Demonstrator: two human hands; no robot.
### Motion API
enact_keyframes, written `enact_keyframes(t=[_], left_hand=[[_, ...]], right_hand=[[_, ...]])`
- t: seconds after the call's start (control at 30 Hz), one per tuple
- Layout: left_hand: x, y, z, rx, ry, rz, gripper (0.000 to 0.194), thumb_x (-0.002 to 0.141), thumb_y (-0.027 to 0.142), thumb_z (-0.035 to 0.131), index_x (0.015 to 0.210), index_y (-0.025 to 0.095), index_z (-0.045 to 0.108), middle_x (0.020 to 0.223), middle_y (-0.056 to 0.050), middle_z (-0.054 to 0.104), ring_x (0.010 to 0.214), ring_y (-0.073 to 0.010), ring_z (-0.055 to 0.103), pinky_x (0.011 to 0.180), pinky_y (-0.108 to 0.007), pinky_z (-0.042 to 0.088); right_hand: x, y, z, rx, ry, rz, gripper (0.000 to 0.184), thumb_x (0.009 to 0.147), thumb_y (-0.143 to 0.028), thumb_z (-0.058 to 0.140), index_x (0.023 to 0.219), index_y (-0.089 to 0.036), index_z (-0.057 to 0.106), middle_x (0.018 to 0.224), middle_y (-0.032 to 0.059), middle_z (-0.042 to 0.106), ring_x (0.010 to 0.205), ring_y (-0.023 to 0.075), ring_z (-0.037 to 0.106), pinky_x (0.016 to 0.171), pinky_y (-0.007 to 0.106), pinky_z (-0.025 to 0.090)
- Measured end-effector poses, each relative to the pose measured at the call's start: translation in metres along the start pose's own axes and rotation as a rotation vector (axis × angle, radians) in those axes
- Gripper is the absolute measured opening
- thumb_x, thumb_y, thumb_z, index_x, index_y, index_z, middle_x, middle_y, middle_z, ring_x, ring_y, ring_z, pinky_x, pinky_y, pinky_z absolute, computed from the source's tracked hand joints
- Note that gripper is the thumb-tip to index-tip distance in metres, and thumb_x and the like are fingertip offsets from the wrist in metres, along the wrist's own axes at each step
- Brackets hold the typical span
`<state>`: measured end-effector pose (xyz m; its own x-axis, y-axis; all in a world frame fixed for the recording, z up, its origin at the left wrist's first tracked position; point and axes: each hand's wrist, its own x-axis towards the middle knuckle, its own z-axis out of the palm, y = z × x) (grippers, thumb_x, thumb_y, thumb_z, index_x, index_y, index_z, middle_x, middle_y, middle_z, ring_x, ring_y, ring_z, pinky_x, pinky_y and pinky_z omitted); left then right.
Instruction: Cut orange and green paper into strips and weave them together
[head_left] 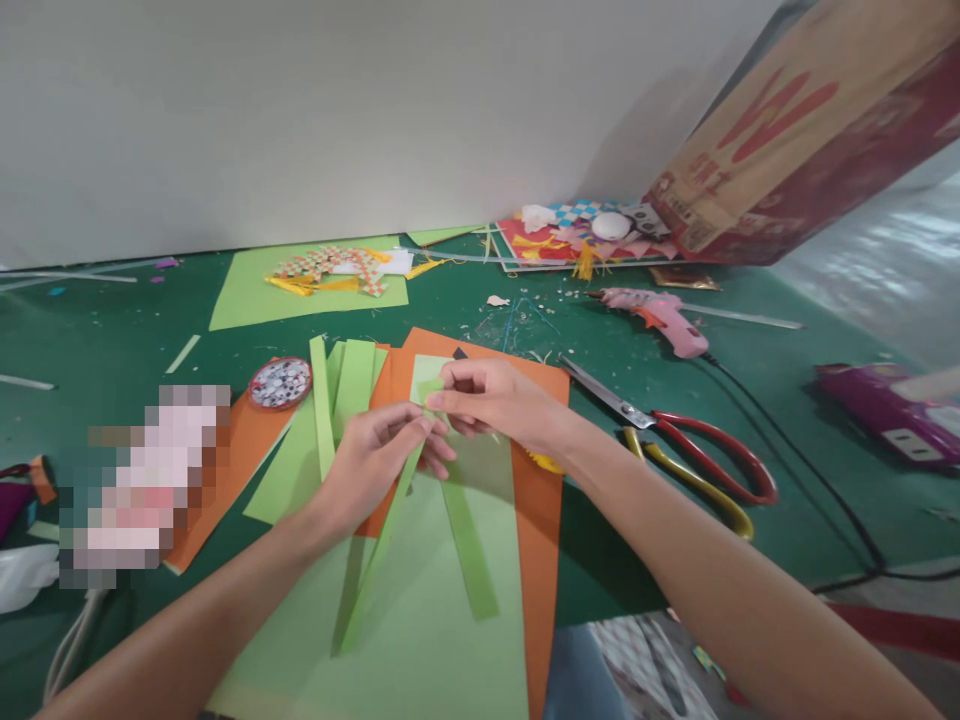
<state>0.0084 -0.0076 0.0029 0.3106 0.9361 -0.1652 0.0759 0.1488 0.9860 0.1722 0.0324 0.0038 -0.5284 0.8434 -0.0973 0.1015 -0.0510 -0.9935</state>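
Tabletop (600, 560) in dark green spreads around a pale green sheet (442, 675), and all places here are given from that sheet. Well to its left is a pinkish object (150, 480), too blurred to identify. Nearer on that side, a round red-rimmed container (280, 384) of small black-and-white pieces rests partly over orange paper (214, 480). Beyond the sheet's far left, a woven piece (330, 268) with yellow tassels lies on green paper (244, 295). Loose green strips (356, 375) fan out by the sheet's upper left edge. Over its upper part, the left hand (367, 450) has its grip closed on folded green strips (471, 560), their ends trailing down across the sheet; right of it, the right hand (495, 395) pinches their upper end, its grip likewise closed, both sets of fingertips close together. An orange sheet (541, 570) sticks out from under the right edge. Farther right lie open scissors (637, 418) with red and yellow handles, a pink glue gun (660, 312) beyond them, a tilted paper bag (810, 130), and a purple socket block (892, 410).
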Motion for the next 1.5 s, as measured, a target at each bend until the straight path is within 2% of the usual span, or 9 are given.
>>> enact_keyframes(t=[0.23,0.47,0.73,0.93,1.03,1.2,1.4,1.5], left_hand=[[0.000,-0.001,-0.002,0.015,-0.011,-0.011,0.018,0.084,0.026,0.052,0.074,0.016,0.063,0.067,-0.002,0.070,0.055,-0.0115,0.063,0.058,-0.023,0.048],[0.000,-0.001,-0.001,-0.032,0.006,-0.008,0.018,0.083,0.028,0.053,0.073,0.015,0.062,0.067,-0.002,0.069,0.055,-0.0122,0.063,0.057,-0.024,0.049],[-0.001,-0.001,-0.001,0.047,-0.024,0.021,0.019,0.085,0.025,0.049,0.076,0.015,0.062,0.070,-0.003,0.071,0.056,-0.0116,0.064,0.058,-0.023,0.047],[-0.001,-0.002,-0.002,0.025,-0.010,0.020,0.018,0.086,0.026,0.049,0.075,0.016,0.061,0.069,-0.001,0.070,0.056,-0.0113,0.064,0.058,-0.023,0.048],[-0.001,-0.002,-0.002,0.039,-0.025,0.023,0.019,0.086,0.027,0.049,0.077,0.016,0.061,0.070,-0.002,0.070,0.057,-0.0116,0.064,0.059,-0.023,0.049],[-0.001,-0.002,-0.002,0.066,-0.038,0.045,0.018,0.086,0.024,0.048,0.078,0.016,0.061,0.071,-0.002,0.071,0.057,-0.0112,0.064,0.057,-0.023,0.047],[-0.001,-0.004,-0.003,0.038,-0.028,0.044,0.018,0.087,0.024,0.048,0.077,0.016,0.061,0.071,-0.002,0.071,0.057,-0.0110,0.064,0.058,-0.023,0.048],[-0.001,-0.004,-0.003,0.041,-0.047,0.036,0.019,0.087,0.026,0.048,0.079,0.016,0.062,0.073,-0.002,0.071,0.058,-0.0109,0.065,0.059,-0.022,0.048]], right_hand=[[-0.002,-0.002,-0.006,-0.017,0.120,-0.044,0.027,0.076,-0.032,0.061,0.059,-0.018,0.046,0.045,-0.0065,0.044,0.042,0.0050,0.038,0.044,0.022,0.026],[-0.003,-0.003,-0.001,-0.025,0.048,0.020,0.026,0.077,-0.035,0.061,0.061,-0.018,0.048,0.049,-0.0053,0.048,0.045,0.0068,0.045,0.046,0.023,0.029],[0.000,0.000,-0.009,0.019,0.147,-0.028,0.026,0.074,-0.035,0.063,0.061,-0.017,0.049,0.045,-0.0052,0.048,0.042,0.0059,0.040,0.043,0.023,0.026],[-0.002,-0.001,-0.004,-0.053,0.025,0.048,0.027,0.074,-0.039,0.064,0.065,-0.017,0.051,0.051,-0.0040,0.051,0.047,0.0074,0.045,0.044,0.022,0.027],[-0.002,-0.002,-0.006,-0.110,0.046,0.045,0.031,0.073,-0.039,0.064,0.058,-0.017,0.050,0.049,-0.0034,0.049,0.046,0.0069,0.043,0.045,0.023,0.028],[-0.001,-0.001,-0.011,-0.024,0.119,0.021,0.031,0.069,-0.040,0.067,0.057,-0.017,0.049,0.048,-0.0039,0.048,0.045,0.0068,0.042,0.044,0.023,0.026],[-0.002,-0.002,-0.007,-0.087,0.000,0.067,0.026,0.073,-0.038,0.064,0.062,-0.016,0.054,0.051,-0.0034,0.051,0.046,0.0068,0.044,0.044,0.022,0.027],[-0.002,-0.003,-0.009,-0.114,0.024,0.037,0.028,0.073,-0.036,0.064,0.057,-0.016,0.052,0.049,-0.0035,0.050,0.046,0.0067,0.044,0.046,0.023,0.029]])
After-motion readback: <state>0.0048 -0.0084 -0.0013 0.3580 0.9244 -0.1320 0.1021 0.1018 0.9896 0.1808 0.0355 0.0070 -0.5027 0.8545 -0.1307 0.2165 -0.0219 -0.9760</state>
